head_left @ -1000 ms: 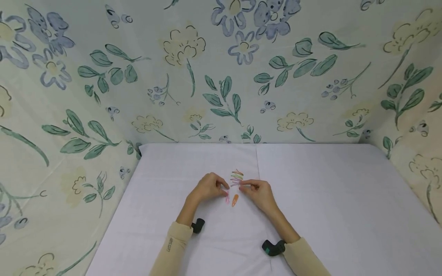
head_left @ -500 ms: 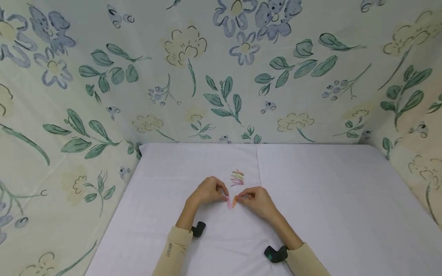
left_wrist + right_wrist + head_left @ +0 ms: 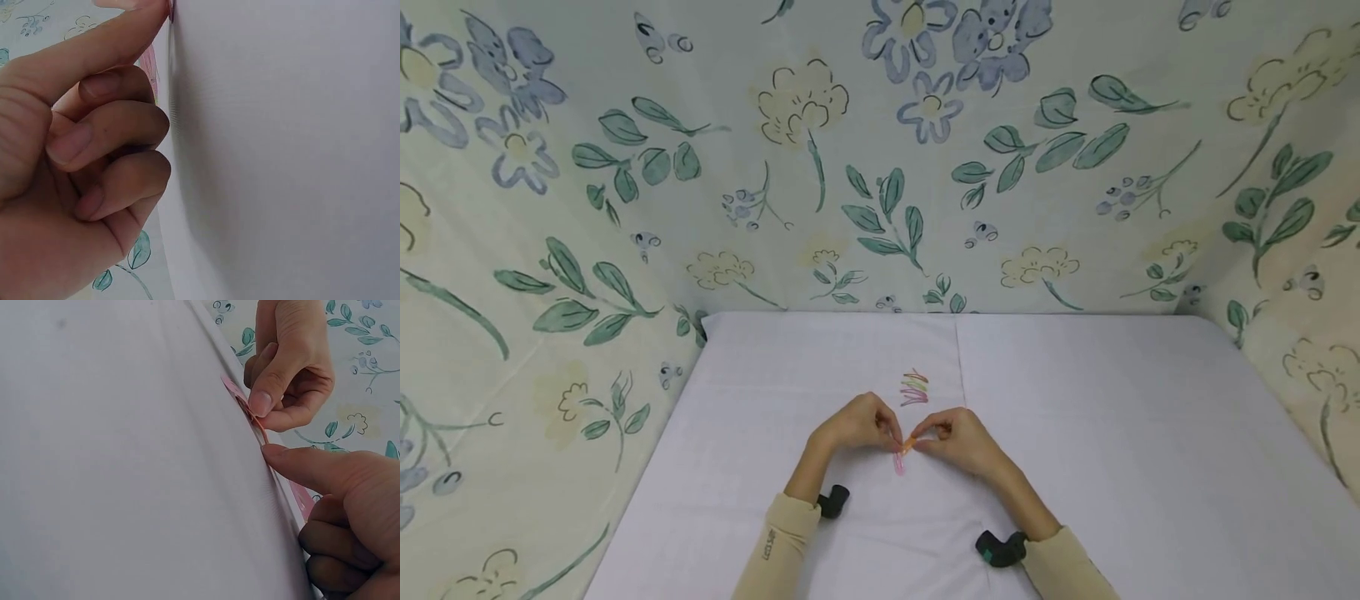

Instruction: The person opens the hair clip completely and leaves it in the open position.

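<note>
In the head view my left hand (image 3: pixel 859 423) pinches the upper end of a pink snap hair clip (image 3: pixel 899 465), which points down toward me. My right hand (image 3: pixel 958 438) pinches an orange snap hair clip (image 3: pixel 909 444) between thumb and forefinger. The orange clip slants down to the left fingertips, where its lower end meets the pink one. Seen from the right wrist, the orange clip (image 3: pixel 260 430) spans the short gap between both hands, and the pink clip (image 3: pixel 231 386) sticks out past the left thumb. The left wrist view shows the left hand's other fingers curled in.
Just beyond the hands, several slim red, green and pink clips (image 3: pixel 914 388) lie in a zigzag row on the white cloth-covered table (image 3: pixel 1075 400). A floral curtain (image 3: pixel 880 167) hangs behind the table. Each wrist wears a dark camera (image 3: pixel 1002 549).
The right hand has left the zigzag row and picked up the orange clip. The left hand has drawn the pink clip nearer to me, and both hands have come together.
</note>
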Tool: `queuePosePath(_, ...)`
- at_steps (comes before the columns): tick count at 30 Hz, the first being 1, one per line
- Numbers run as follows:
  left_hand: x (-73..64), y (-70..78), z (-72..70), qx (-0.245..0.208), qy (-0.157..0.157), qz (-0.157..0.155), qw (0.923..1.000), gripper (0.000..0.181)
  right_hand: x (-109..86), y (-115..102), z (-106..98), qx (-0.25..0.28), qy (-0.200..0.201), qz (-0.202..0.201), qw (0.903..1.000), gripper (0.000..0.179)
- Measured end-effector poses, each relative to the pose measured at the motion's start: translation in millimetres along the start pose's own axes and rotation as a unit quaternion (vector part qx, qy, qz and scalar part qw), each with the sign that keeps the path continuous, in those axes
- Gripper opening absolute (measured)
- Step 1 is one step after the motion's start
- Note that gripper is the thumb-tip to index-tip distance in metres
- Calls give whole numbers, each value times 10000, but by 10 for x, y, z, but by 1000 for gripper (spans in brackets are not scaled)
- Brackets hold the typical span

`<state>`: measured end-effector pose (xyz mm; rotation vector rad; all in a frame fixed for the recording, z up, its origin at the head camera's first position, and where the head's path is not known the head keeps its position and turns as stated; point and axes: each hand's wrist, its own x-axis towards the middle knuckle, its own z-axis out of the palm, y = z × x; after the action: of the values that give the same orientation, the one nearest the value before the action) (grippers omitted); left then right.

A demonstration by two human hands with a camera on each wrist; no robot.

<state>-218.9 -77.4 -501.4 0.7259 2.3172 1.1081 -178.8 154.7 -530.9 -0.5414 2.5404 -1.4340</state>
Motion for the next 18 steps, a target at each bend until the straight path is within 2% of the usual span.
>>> queuePosePath(8,-11,34,8,-2,-143,-40,9999,5,-4,-18,-28,-41,-286,-117,9995,14)
queuePosePath(12,-10,44,8,47,-166,8,9999,4,-7,-14,-33,-37,-308,-129,9994,11)
queuePosePath(18,-6,42,21,13,-110,-103,9999,6,5,12,-40,-34,-296,-204,9993,8)
